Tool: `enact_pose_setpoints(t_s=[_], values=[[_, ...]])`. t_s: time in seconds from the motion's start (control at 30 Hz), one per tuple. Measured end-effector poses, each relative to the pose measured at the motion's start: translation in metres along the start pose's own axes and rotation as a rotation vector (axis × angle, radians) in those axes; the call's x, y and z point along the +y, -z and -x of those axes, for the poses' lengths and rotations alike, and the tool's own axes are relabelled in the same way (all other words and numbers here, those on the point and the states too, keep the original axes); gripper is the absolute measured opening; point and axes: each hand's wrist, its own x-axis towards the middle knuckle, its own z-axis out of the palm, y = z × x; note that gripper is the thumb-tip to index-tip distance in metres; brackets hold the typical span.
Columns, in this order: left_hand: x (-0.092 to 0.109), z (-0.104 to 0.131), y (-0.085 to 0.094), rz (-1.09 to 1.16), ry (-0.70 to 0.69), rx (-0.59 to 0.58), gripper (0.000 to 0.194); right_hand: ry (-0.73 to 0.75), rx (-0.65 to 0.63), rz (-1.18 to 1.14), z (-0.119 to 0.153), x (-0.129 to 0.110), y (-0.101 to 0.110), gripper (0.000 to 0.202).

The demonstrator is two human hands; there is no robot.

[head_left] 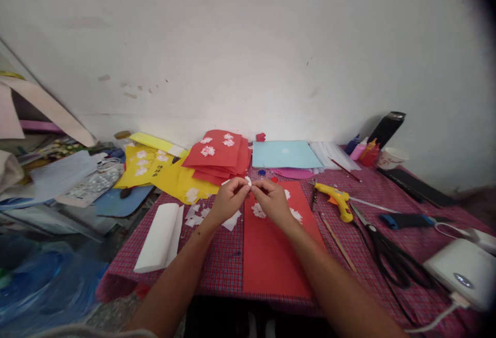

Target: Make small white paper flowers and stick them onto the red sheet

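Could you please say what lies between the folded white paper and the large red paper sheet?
In the head view, small white paper scraps lie on the checked red cloth, the left forearm crossing above.

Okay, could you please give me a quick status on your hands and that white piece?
Left hand, right hand: fingertips together, pinching white piece. Red sheet below, partly hidden. Glue gun, scissors off right, clear of hands.

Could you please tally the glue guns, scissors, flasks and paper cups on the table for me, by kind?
Yellow glue gun: 1
Black-handled scissors: 1
Black flask: 1
Paper cup: 1
Total: 4
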Motion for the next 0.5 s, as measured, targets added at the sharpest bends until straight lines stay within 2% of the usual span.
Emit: enact_pose_setpoints(t_s=[0.23,0.5], values=[[-0.0044,-0.0004,-0.0002,0.046,0.042,0.017,0.015,0.075,0.017,0.134,0.0026,0.0036,-0.0044,0.017],[-0.0056,0.0006,0.0031,-0.043,-0.021,0.001,0.015,0.173,-0.026,0.234,0.0041,0.0025,-0.0036,0.023]])
